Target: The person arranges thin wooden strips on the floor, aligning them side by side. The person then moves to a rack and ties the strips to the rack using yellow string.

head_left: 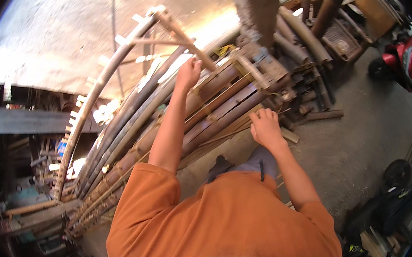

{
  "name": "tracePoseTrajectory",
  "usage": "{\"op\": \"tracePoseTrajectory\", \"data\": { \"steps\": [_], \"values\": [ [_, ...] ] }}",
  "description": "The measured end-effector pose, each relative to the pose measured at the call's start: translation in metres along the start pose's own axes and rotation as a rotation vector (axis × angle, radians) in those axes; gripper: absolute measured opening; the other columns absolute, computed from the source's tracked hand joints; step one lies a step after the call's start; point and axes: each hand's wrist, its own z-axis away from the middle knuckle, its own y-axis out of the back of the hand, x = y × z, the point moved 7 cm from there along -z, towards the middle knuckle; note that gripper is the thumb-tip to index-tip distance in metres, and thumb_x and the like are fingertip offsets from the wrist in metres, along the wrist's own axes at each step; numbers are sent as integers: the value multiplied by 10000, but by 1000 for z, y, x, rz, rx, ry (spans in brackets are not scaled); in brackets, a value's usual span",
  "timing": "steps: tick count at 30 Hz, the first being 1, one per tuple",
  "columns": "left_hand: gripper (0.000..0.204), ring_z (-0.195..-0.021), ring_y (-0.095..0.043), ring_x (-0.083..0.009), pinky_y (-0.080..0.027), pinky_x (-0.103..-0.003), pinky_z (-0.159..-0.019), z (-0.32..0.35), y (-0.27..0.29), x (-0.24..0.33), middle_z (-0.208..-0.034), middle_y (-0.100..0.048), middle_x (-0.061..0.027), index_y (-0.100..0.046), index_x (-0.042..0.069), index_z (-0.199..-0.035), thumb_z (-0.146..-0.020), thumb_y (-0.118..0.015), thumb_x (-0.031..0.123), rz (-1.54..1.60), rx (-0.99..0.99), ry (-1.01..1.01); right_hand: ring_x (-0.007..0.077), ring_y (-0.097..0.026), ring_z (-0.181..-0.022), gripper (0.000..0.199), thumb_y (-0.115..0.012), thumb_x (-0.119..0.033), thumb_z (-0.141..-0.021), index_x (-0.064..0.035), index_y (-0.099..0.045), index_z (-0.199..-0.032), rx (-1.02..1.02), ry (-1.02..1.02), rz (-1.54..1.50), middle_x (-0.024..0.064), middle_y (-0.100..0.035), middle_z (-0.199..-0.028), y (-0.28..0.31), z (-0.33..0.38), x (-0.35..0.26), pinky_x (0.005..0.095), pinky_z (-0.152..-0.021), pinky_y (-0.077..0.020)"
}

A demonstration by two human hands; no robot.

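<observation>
My left hand (189,73) is raised and closed above a row of long bamboo poles (220,83), close to a slanting wooden bar (198,53). Whatever lies inside its fingers is hidden. Lower and to the right, my right hand (265,127) has its fingers bent and drawn together beside the near edge of the row; anything in them is too small to make out. A curved pole (106,77) with several short pale pegs along it rises at the left, joined to the slanting bar at its top. Thin ties cross the poles in places.
Cut tubes (299,36) and a crate (342,42) are piled at the far right. A red motorbike (410,64) stands on the concrete floor (343,146). Dark clutter with wood offcuts (373,246) lies at lower right. Behind the poles is a sunlit wall (71,31).
</observation>
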Motion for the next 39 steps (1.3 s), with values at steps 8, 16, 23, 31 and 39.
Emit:
{"op": "tracePoseTrajectory", "data": {
  "steps": [8,16,23,31,39],
  "values": [
    [284,-1026,-647,-385,-492,-425,-878,219,114,-137,-1047,-688,-228,-635,3,-1104,-952,-578,235,-155,-378,82,126,-597,-802,273,-583,-356,-980,-102,-645,-1059,-755,-870,-1788,23,-660,-906,-157,78,-216,309,-727,-501],
    [187,-997,-583,-328,-377,-479,-820,256,63,-185,-1051,-639,-159,-580,76,-965,-910,-638,245,-231,75,42,192,-587,-745,237,-486,-220,-951,-59,-594,-814,-156,89,-1267,77,-604,-807,-72,-78,-371,344,-723,-488],
    [259,-876,-668,-385,-345,-486,-809,260,92,-125,-915,-712,-187,-707,107,-1026,-996,-501,262,-54,55,12,276,-660,-984,460,-510,-495,-960,-94,-729,-1009,-499,75,-87,138,-711,-998,-179,-160,-264,555,-859,-450],
    [263,-952,-648,-268,-327,-428,-906,260,86,-141,-950,-711,-93,-710,133,-1006,-1008,-497,287,-61,49,-16,403,-622,-706,356,-552,-231,-919,16,-616,-670,-623,468,-665,248,-623,-711,-82,25,-285,519,-704,-487],
    [307,-597,-508,-81,-427,-255,-595,132,154,-137,-708,-655,-31,-704,-11,-1006,-1028,-494,211,577,227,117,414,-559,-722,400,-512,-258,-976,0,-545,-672,-412,240,-1084,229,-547,-676,-22,7,-301,492,-710,-441]
  ]
}}
